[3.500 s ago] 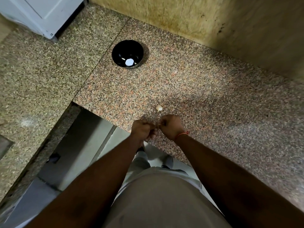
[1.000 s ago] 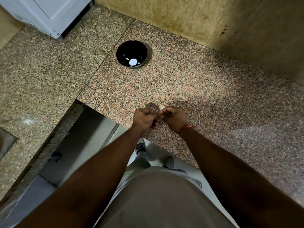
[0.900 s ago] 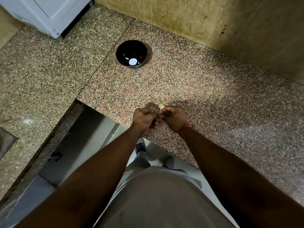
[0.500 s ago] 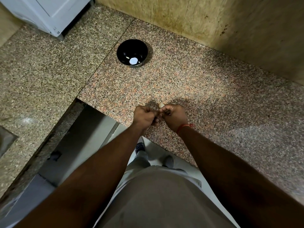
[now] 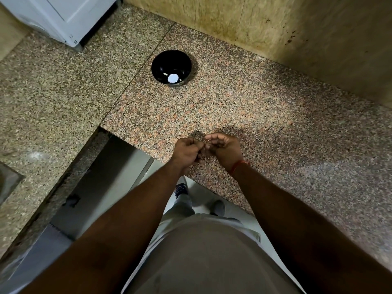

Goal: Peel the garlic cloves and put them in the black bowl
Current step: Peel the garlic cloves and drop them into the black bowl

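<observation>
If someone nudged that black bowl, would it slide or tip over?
The black bowl would probably slide: the polished granite counter looks smooth. Its rounded sides narrow toward the base, so it might rock. It holds little, so it is likely light.

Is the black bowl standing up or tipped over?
Standing up. The black bowl sits flat on the counter, its round opening facing up, so you can see inside.

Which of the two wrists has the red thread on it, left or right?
The right wrist: a red thread circles it just behind the right hand. The wrist behind the left hand is bare.
</observation>
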